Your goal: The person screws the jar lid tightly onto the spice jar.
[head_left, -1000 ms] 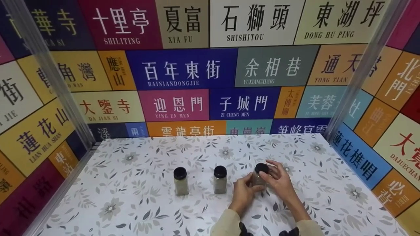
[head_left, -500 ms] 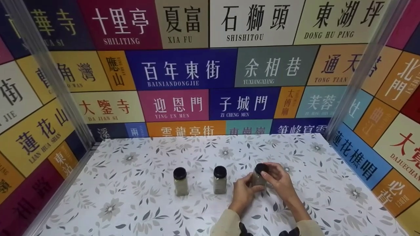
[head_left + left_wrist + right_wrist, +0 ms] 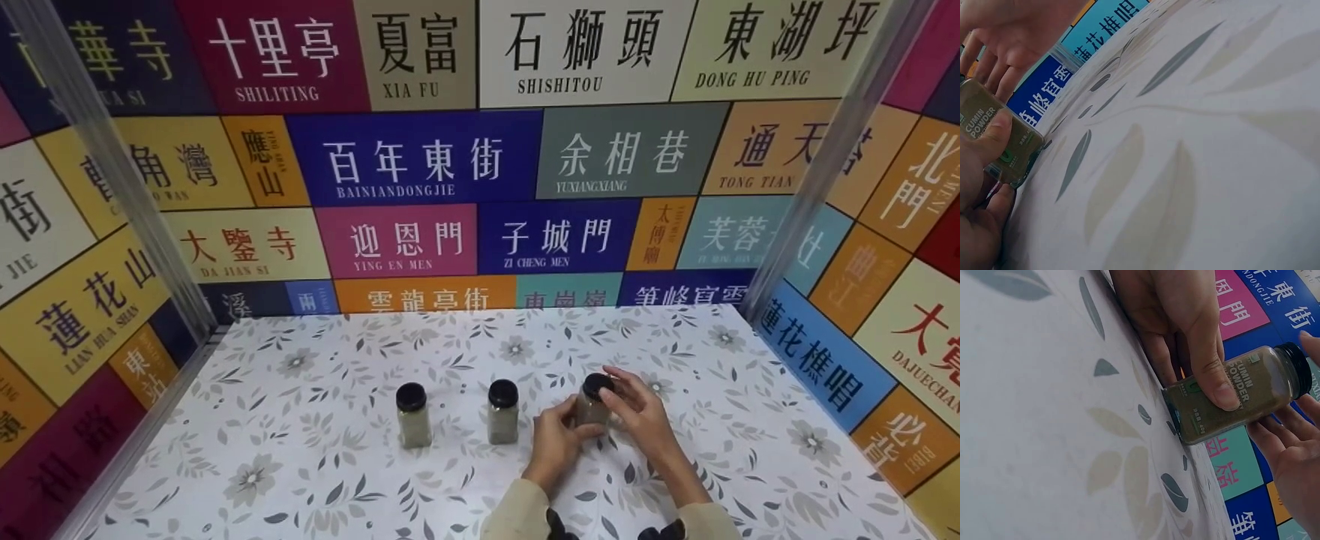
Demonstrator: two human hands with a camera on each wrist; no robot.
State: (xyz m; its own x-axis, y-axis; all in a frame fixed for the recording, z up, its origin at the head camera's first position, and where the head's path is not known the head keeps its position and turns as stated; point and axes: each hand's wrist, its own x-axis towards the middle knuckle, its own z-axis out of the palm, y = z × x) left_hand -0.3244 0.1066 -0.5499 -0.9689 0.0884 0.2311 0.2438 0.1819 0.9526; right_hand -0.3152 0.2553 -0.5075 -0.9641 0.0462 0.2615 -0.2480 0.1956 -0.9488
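Note:
A square clear jar of brown powder (image 3: pixel 595 412), with a round black lid (image 3: pixel 1296 370), stands upright on the right part of the table. Its label reads cumin powder in both wrist views. My left hand (image 3: pixel 556 444) grips the jar's body low down, thumb across the label. At the top, my right hand (image 3: pixel 643 417) has its thumb and a fingertip at opposite sides of the lid. Its other fingers stretch out beside the jar in the right wrist view. To the left stand two similar black-lidded jars, a middle jar (image 3: pixel 503 412) and a left jar (image 3: pixel 413 416).
A white cloth (image 3: pixel 337 480) with grey leaves and flowers covers the table. Behind and along both sides rise walls (image 3: pixel 412 157) of coloured panels with Chinese characters. Clear upright corner strips (image 3: pixel 806 161) stand at the back edges.
My right hand's fingers and thumb shift slightly around the lid, the fingers lifting a little now. The left hand and all the jars keep their places.

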